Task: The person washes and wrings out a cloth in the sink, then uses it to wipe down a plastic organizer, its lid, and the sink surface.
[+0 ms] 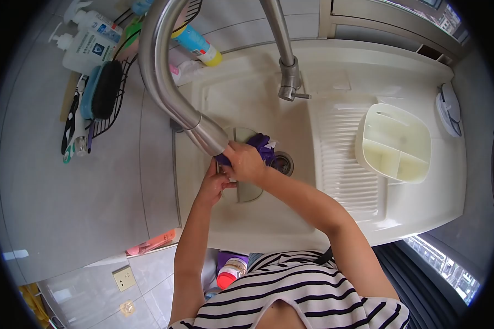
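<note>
Below the spout of the metal faucet, both my hands are close together over the sink. My right hand is closed around a purple cloth, part of which bunches out past the knuckles. Under it is a pale, flat lid-like piece with a rounded right side and a straight line along its left. The curled fingers of my left hand are at that piece's left edge and appear to grip it. My right hand hides the piece's middle. Just right of the cloth lies the drain.
On the ribbed drainboard sits a cream divided container. A second metal faucet rises behind the sink. Along the left ledge are pump bottles, a dark-bristled brush and toothbrushes. A blue-and-yellow tube leans behind.
</note>
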The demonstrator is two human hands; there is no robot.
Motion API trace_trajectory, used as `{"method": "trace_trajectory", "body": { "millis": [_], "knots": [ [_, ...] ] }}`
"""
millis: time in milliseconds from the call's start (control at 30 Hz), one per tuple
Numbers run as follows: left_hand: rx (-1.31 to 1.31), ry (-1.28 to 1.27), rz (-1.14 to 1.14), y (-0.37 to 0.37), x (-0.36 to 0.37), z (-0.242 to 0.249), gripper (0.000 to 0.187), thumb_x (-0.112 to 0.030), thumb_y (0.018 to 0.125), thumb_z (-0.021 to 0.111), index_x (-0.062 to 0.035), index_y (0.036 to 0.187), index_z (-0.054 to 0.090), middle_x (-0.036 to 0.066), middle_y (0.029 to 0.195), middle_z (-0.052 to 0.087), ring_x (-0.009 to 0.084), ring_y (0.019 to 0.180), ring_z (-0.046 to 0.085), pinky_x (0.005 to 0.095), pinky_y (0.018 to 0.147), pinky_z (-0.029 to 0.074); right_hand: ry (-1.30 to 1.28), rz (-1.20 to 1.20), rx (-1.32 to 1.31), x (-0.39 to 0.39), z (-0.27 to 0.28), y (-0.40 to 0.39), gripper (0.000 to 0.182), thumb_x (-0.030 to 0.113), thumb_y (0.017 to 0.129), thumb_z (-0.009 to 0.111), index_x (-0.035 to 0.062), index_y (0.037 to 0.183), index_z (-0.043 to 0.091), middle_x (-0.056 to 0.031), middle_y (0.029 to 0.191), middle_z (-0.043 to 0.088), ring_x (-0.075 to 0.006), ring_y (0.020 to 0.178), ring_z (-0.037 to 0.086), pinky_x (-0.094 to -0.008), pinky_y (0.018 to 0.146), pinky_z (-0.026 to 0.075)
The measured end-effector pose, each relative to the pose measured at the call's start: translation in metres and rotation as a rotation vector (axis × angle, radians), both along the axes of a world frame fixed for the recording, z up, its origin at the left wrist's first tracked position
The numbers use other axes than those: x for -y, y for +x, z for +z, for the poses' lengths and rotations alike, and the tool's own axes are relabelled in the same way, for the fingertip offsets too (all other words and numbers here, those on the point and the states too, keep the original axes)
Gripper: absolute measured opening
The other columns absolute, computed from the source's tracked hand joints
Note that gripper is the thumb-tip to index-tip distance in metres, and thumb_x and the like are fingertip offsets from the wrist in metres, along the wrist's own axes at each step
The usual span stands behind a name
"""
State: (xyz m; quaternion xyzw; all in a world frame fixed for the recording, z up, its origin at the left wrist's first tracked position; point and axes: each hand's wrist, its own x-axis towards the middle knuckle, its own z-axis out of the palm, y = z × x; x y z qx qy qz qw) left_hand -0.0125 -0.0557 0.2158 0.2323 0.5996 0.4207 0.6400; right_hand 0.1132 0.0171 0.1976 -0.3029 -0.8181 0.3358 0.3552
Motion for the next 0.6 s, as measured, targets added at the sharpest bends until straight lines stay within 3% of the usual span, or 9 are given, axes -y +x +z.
{"method": "trace_trajectory", "body": {
  "millis": [67, 133, 167, 233, 300, 433, 533, 600],
  "knots": [
    [0.076, 0.047, 0.027, -0.009, -0.002, -0.024, 0.076, 0.006, 0.064, 0.042, -0.0181, 0.132, 0.019, 0.006, 0.109, 0.045, 0.0167, 0.090, 0.053, 0.0332, 0.065, 0.052, 0.043, 0.006, -0.017, 0.008, 0.006, -0.001, 0.043, 0.016, 0.059, 0.063, 0.0093, 0.098, 0.047, -0.0136, 0.079, 0.052, -0.0311, 0.069, 0.056, -0.0386, 0.060, 0.046],
    [0.150, 0.096, 0.047, -0.014, -0.004, -0.037, 0.075, 0.006, 0.065, 0.043, -0.0179, 0.132, 0.020, 0.006, 0.109, 0.045, 0.0164, 0.091, 0.052, 0.0336, 0.066, 0.052, 0.243, 0.084, -0.152, 0.010, 0.010, -0.001, 0.042, 0.016, 0.059, 0.062, 0.0077, 0.099, 0.049, -0.0134, 0.074, 0.052, -0.0312, 0.063, 0.054, -0.0386, 0.057, 0.045],
    [0.106, 0.038, -0.046, -0.017, 0.000, -0.043, 0.074, 0.006, 0.065, 0.043, -0.0176, 0.131, 0.021, 0.006, 0.109, 0.044, 0.0173, 0.094, 0.052, 0.0339, 0.067, 0.051, 0.244, 0.080, -0.151, 0.007, 0.010, 0.000, 0.042, 0.016, 0.059, 0.062, 0.0077, 0.099, 0.049, -0.0134, 0.074, 0.052, -0.0312, 0.063, 0.054, -0.0386, 0.057, 0.045],
    [0.062, -0.019, -0.138, -0.005, 0.000, -0.027, 0.072, 0.006, 0.066, 0.044, -0.0173, 0.131, 0.022, 0.006, 0.109, 0.044, 0.0183, 0.096, 0.051, 0.0343, 0.069, 0.051, 0.147, 0.003, 0.079, -0.006, 0.011, 0.001, 0.041, 0.016, 0.060, 0.063, 0.0079, 0.098, 0.049, -0.0136, 0.076, 0.053, -0.0317, 0.067, 0.055, -0.0387, 0.059, 0.046],
    [-0.065, 0.020, -0.076, 0.019, -0.002, 0.003, 0.077, 0.003, 0.065, 0.041, -0.0179, 0.134, 0.015, 0.012, 0.122, 0.040, 0.0252, 0.106, 0.048, 0.0382, 0.072, 0.050, 0.090, -0.101, 0.110, -0.017, 0.009, -0.004, 0.041, 0.016, 0.061, 0.062, 0.0088, 0.099, 0.048, -0.0137, 0.078, 0.053, -0.0314, 0.068, 0.056, -0.0390, 0.060, 0.046],
    [0.095, 0.075, -0.132, 0.016, 0.016, 0.000, 0.075, 0.005, 0.068, 0.042, -0.0198, 0.134, 0.016, 0.011, 0.126, 0.037, 0.0225, 0.106, 0.047, 0.0350, 0.071, 0.050, -0.072, -0.339, 0.202, -0.059, -0.002, 0.008, 0.038, 0.016, 0.066, 0.061, 0.0084, 0.100, 0.046, -0.0146, 0.083, 0.054, -0.0321, 0.071, 0.057, -0.0397, 0.062, 0.046],
    [0.164, 0.138, -0.087, 0.014, 0.018, -0.004, 0.077, 0.004, 0.069, 0.041, -0.0214, 0.135, 0.011, 0.012, 0.131, 0.032, 0.0228, 0.107, 0.046, 0.0355, 0.072, 0.049, -0.052, -0.425, 0.160, -0.059, -0.014, 0.015, 0.035, 0.016, 0.068, 0.060, 0.0076, 0.099, 0.044, -0.0151, 0.082, 0.054, -0.0336, 0.070, 0.057, -0.0406, 0.061, 0.046],
    [0.267, 0.309, 0.167, 0.012, 0.015, -0.004, 0.071, 0.002, 0.071, 0.040, -0.0179, 0.135, 0.015, 0.015, 0.128, 0.035, 0.0283, 0.107, 0.046, 0.0389, 0.074, 0.047, -0.097, -0.379, 0.172, -0.053, -0.021, 0.024, 0.037, 0.016, 0.068, 0.060, 0.0080, 0.100, 0.044, -0.0153, 0.082, 0.053, -0.0342, 0.070, 0.056, -0.0411, 0.060, 0.046]
  ]
}}
